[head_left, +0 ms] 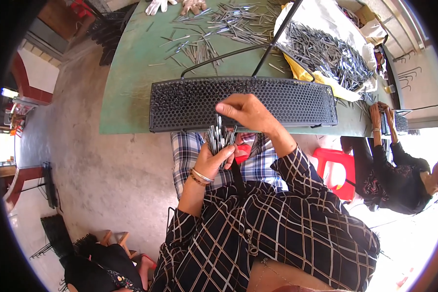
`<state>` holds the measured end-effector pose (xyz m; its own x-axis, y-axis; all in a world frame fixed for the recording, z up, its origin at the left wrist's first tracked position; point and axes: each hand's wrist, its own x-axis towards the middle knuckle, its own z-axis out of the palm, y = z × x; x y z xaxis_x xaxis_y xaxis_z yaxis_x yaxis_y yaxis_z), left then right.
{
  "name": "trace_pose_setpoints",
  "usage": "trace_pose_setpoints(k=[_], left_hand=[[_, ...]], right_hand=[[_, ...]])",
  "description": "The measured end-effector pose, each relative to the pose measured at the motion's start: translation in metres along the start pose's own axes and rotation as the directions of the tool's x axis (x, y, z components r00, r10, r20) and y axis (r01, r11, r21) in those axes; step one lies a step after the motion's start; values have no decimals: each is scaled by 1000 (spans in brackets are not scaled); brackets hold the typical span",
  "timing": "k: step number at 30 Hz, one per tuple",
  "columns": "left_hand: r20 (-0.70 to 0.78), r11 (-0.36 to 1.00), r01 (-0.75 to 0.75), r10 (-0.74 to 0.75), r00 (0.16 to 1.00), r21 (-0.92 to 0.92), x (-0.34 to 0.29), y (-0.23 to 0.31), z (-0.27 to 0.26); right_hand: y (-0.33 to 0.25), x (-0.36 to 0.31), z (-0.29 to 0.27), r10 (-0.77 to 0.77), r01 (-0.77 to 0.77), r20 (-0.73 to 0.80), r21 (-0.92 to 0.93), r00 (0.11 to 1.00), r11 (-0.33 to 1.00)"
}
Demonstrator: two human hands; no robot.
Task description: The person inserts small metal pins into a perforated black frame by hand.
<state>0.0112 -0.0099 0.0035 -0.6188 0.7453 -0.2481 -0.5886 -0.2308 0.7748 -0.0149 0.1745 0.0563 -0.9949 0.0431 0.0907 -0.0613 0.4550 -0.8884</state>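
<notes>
My left hand (pixel 214 160) is wrapped round an upright bundle of thin metal rods (pixel 220 137), just in front of the table edge. Right above it, my right hand (pixel 250 114) reaches across the front of a long black perforated metal rack (pixel 287 104). Its thumb and fingers are drawn together near the tops of the rods, and whatever they pinch, if anything, is hidden. The rack lies along the table's near edge, its bent black wire frame (pixel 224 59) rising behind it. Dark bits sit in many of the holes at its left part.
Loose rods (pixel 233 22) are strewn over the green table (pixel 126 92). A large heap of rods (pixel 331 51) lies on white and yellow sacking at right. Gloves (pixel 160 5) rest at the far edge. A co-worker (pixel 399 165) sits at right beside a red stool (pixel 337 170); another person is lower left.
</notes>
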Motion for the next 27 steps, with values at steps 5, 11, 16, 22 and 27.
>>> trace_pose_setpoints(k=[5, 11, 16, 22, 27], left_hand=[[3, 1000, -9, 9, 1000, 27, 1, 1, 2], [-47, 999, 35, -36, 998, -24, 10, -10, -2], [-81, 995, 65, -72, 994, -79, 15, -18, -6], [-95, 991, 105, -113, 989, -84, 12, -20, -8], [-87, 983, 81, -96, 992, -162, 12, -16, -4]], right_hand=[[-1, -6, -4, 196, -263, 313, 187, 929, 947], [3, 0, -8, 173, -145, -116, 218, 978, 965], [26, 18, -10, 78, -83, -307, -4, 948, 997], [28, 20, -11, -132, 88, -251, -179, 959, 980], [33, 17, 0, -39, 30, -323, -32, 945, 999]])
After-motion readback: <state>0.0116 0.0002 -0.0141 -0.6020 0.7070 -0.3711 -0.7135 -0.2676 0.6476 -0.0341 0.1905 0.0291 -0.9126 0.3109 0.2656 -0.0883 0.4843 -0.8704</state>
